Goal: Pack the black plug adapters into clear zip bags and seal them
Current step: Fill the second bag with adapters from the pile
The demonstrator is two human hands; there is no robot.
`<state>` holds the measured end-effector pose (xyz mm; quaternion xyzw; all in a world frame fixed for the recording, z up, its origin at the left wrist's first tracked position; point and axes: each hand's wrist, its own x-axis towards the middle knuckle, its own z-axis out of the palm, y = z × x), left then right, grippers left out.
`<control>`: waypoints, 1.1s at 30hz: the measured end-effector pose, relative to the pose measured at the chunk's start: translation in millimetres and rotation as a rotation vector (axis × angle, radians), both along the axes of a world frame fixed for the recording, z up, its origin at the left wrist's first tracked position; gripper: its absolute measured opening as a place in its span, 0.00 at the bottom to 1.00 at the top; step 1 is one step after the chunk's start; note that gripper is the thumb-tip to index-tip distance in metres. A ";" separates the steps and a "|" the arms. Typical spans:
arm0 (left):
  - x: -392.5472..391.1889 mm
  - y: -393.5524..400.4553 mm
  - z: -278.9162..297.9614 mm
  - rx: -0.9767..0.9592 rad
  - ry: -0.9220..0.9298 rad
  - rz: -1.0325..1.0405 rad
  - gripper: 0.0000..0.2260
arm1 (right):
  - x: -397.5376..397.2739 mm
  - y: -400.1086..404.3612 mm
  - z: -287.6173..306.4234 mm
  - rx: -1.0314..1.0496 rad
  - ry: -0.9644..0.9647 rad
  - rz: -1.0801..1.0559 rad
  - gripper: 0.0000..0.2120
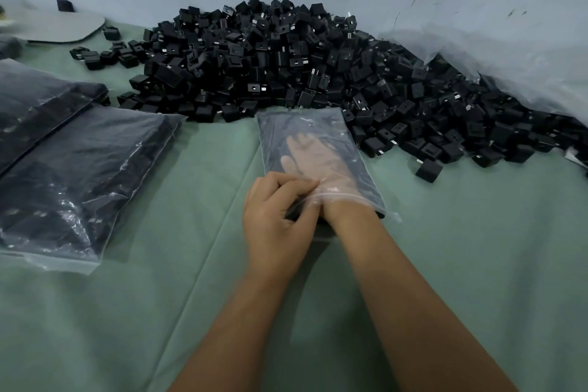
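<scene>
Zip bag (321, 156), in packing, just before the adapter heap (318, 67).
Left of it, filled bags (79, 175); my left hand (276, 219) pinches its open mouth; my right hand (318, 159) lies flat inside, fingers straight, grasping nothing.

Plug adapters (286, 54): matt black plastic, hard-looking, small bright metal prongs showing on some. Zip bag (318, 149) at centre: thin clear plastic film, slightly hazy, wrinkled, faint sheen. Filled bags (79, 175) at 9 o'clock: same clear film, glossier, creased highlights over black contents. Tabletop (127, 312): matt green cloth, smooth, with fold lines. Loose sheet (525, 73) at 2 o'clock: translucent crinkled plastic.
</scene>
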<state>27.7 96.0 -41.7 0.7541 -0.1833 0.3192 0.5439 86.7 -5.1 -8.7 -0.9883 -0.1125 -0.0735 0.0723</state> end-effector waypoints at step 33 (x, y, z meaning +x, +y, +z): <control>9.7 2.8 -2.9 0.117 0.375 -0.026 0.05 | -57.8 -106.2 -36.4 0.722 -0.425 -0.636 0.20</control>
